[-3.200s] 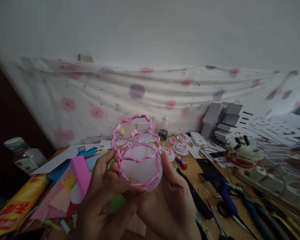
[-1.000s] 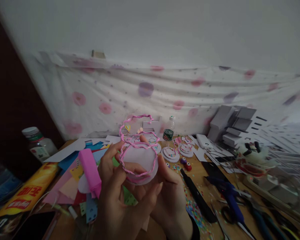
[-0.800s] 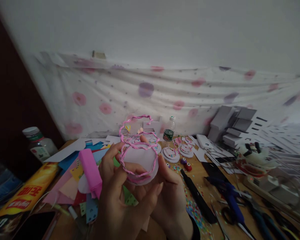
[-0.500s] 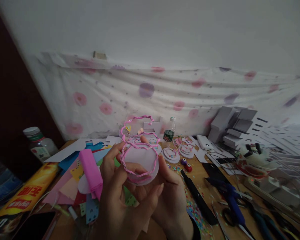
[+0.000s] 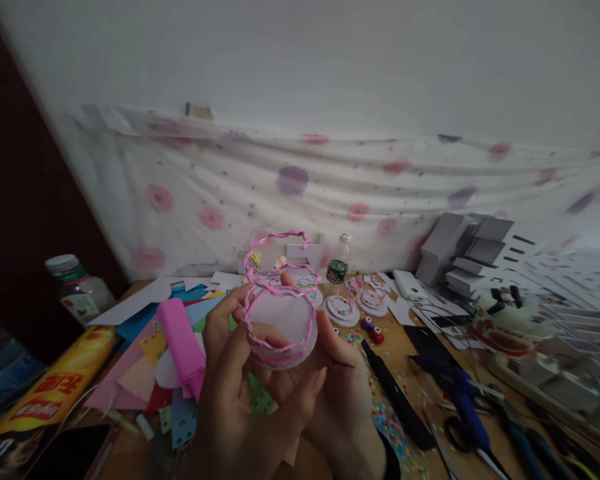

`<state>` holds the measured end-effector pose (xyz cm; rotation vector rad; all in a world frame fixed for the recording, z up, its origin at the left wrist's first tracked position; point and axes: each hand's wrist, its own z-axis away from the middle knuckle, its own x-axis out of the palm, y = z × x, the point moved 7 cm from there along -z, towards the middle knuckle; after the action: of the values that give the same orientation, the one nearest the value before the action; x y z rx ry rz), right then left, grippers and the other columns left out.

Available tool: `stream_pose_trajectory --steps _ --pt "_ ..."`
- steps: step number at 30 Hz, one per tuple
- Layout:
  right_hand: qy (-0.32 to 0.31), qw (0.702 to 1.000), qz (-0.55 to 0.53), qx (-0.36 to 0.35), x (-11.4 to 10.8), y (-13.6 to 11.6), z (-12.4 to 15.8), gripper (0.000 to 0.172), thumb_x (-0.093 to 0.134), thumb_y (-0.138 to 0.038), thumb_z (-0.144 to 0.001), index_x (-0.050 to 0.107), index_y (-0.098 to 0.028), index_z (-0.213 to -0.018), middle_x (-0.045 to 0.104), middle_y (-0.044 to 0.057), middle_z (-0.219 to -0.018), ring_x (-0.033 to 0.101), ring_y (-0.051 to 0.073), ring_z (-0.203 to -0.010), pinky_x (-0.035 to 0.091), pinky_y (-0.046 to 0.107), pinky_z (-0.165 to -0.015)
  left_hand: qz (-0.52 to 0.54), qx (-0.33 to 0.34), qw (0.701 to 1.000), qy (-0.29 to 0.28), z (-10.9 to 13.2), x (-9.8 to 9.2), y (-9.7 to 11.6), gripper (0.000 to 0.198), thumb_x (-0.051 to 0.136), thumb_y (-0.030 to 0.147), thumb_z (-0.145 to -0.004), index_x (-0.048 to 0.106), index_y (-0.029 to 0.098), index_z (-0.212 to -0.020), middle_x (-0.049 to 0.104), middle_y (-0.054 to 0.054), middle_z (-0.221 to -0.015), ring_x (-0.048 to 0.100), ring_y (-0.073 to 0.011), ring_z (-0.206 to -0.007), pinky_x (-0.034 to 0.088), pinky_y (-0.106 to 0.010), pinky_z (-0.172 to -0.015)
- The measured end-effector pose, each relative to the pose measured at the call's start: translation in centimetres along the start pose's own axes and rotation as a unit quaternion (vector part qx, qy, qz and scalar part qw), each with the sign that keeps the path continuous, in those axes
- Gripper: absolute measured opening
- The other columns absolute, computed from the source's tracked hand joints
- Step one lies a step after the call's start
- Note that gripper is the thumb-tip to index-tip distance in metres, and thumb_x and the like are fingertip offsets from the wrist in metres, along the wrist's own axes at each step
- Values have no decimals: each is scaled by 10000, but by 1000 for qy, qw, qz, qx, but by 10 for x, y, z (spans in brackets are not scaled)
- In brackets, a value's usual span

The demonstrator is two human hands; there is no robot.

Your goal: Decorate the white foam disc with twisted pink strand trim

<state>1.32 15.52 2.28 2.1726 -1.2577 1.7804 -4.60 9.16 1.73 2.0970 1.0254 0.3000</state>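
A small craft piece made of pink twisted strand (image 5: 280, 291) coils upward in open loops from a round white disc (image 5: 287, 319). My left hand (image 5: 233, 380) closes on the lower loop from the left, with fingertips inside the ring. Cupped around the disc's right edge and underside is my right hand (image 5: 347, 400). The lower loop circles the face of the disc, while the upper loop rises free behind it. My fingers and the disc hide part of the underside.
Pink folded paper (image 5: 181, 347) lies left, over coloured sheets and playing cards. A yellow snack packet (image 5: 55, 380) is farther left. To the right are a blue glue gun (image 5: 460, 393), scissors (image 5: 459, 433) and a black strip (image 5: 397, 393). A small bottle (image 5: 338, 267) stands behind.
The pink strand has shifted very slightly to the right. Both hands keep their hold almost unmoved.
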Motion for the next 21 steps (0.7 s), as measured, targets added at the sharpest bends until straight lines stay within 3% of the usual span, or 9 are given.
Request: stream_pose_trajectory --steps 6,13,17,21 --pt "-3 1000 2 3 2 0 1 386 618 -359 -956 637 -314 -1339 771 3 -1162 704 228 -1077 492 457 -1061 -17 12 1000 4 -1 1 1 285 779 252 -750 573 323 -934 487 1 -1386 493 -343 -1392 651 -454 -940" --pt "0 1000 3 -1 -1 0 0 374 623 -350 -953 646 -321 -1325 771 -6 -1163 706 221 -1073 484 446 -1072 -44 17 999 4 0 0 2 272 766 283 -760 561 314 -935 489 -23 -1375 509 -354 -1359 569 -583 -1024" --pt "-7 1000 2 0 -1 1 0 383 621 -351 -955 635 -333 -1337 765 -9 -1172 701 216 -1085 480 448 -1074 -34 11 999 3 0 -1 2 274 779 284 -746 578 320 -928 484 -21 -1400 486 -353 -1387 608 -519 -983" --pt "-1 1000 5 7 -1 2 1 394 634 -386 -949 636 -326 -1338 765 0 -1169 698 220 -1090 483 446 -1069 -35 13 999 9 -1 -2 4 274 784 279 -737 588 307 -927 498 -28 -1392 494 -359 -1382 596 -537 -999"
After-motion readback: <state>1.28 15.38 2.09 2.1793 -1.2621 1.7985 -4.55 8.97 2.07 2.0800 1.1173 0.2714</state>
